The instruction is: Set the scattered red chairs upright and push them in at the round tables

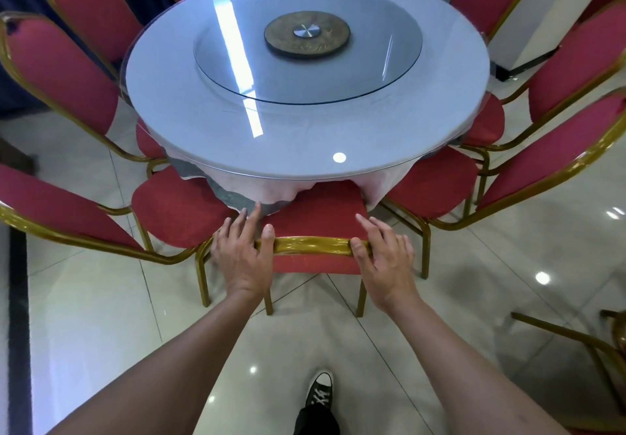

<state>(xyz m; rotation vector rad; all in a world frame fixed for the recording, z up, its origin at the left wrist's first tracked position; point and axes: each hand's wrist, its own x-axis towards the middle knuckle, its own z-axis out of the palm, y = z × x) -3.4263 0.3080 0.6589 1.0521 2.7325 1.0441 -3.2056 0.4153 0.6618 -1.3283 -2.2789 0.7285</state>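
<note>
**Both hands on the chair back, seat tucked under the table**

Shiny pale floor tiles (101,299) all round, and a round table (305,150) in the middle with a glass turntable (372,72) on top. From my feed, my left hand (242,258) rests on the left end of the gold top rail of the near chair (315,221), fingers straight and reaching over toward the seat, thumb lying on the rail. My right hand (384,258) sits on the right end the same way, fingers loose and spread, thumb on the rail, not really curled round it. That chair stands upright at the table's near edge, its seat front under the hanging cloth (288,187). More red chairs ring the table, upright. One black sneaker (320,390) shows below.
</note>
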